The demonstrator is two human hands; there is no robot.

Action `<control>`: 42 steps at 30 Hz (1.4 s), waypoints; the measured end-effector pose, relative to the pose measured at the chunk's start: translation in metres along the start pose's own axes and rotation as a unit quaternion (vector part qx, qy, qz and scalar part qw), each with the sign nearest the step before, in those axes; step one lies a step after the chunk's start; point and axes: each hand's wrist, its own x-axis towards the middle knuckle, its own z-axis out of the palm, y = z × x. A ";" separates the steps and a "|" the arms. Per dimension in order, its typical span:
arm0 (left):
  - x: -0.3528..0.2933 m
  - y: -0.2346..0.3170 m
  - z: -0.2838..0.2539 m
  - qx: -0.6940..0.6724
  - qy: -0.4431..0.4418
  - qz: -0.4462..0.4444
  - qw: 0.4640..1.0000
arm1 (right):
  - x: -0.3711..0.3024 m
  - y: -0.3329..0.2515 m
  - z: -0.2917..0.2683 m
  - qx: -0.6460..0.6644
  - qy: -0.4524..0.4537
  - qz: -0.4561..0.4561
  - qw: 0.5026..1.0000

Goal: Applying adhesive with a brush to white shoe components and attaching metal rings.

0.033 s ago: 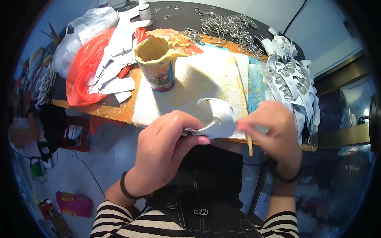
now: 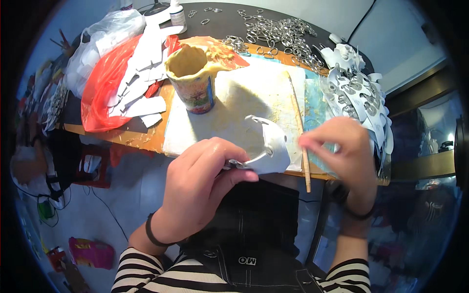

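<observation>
My left hand (image 2: 200, 183) is closed near the table's front edge, thumb and fingers pinching a curved white strap piece (image 2: 274, 158). A small metal ring (image 2: 235, 164) shows at its fingertips. The strap piece bends in a loop to the right of the hand and has small holes or fittings along it. My right hand (image 2: 342, 146) is apart from it, to the right, slightly blurred. Its fingers are curled with thumb and forefinger in a pinch. Whatever they hold, if anything, cannot be made out. A thin stick (image 2: 299, 122) lies beside that hand, partly over the table edge.
A glue-smeared tub (image 2: 193, 90) stands on white sheets (image 2: 234, 117). Left of it, white strips (image 2: 141, 73) lie on a red plastic bag (image 2: 105, 97). Metal rings (image 2: 278, 31) are heaped at the back, near a white bottle (image 2: 178, 17). Ringed white pieces (image 2: 359, 93) pile up at right.
My right hand has moved a little to the right, away from the strap piece. The strap piece has tilted slightly downward in my left hand, which stays nearly in place.
</observation>
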 end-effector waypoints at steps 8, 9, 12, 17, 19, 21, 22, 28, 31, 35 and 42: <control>-0.002 -0.007 -0.014 -0.226 -0.066 -0.182 0.955 | 0.119 0.115 -0.006 -0.258 0.056 0.006 0.965; -0.002 -0.011 -0.014 -0.253 -0.067 -0.208 0.943 | 0.130 0.124 0.001 -0.253 0.050 0.001 0.966; 0.004 -0.016 -0.015 -0.281 -0.083 -0.246 0.924 | 0.146 0.144 0.023 -0.295 -0.023 0.004 0.955; -0.004 -0.022 -0.011 -0.380 -0.118 -0.266 0.878 | 0.150 0.159 0.031 -0.313 -0.046 0.000 0.949; -0.008 -0.020 -0.010 -0.412 -0.099 -0.260 0.868 | 0.150 0.155 0.034 -0.290 -0.035 0.009 0.956; -0.008 -0.020 -0.010 -0.379 -0.117 -0.252 0.883 | 0.151 0.155 0.034 -0.281 -0.032 0.017 0.959; -0.009 -0.020 -0.008 -0.378 -0.119 -0.253 0.882 | 0.151 0.157 0.034 -0.273 -0.029 0.022 0.961; -0.010 -0.019 -0.008 -0.334 -0.111 -0.244 0.904 | 0.148 0.141 0.022 -0.107 0.037 0.002 0.994; -0.009 -0.020 -0.012 -0.337 -0.121 -0.262 0.896 | 0.124 0.100 0.006 0.040 0.042 -0.010 0.998; -0.011 -0.019 -0.016 -0.349 -0.132 -0.274 0.886 | 0.079 0.033 0.005 0.286 -0.015 -0.030 0.958; -0.006 -0.019 -0.013 -0.298 -0.147 -0.225 0.916 | 0.018 -0.026 0.025 0.427 -0.090 -0.021 0.900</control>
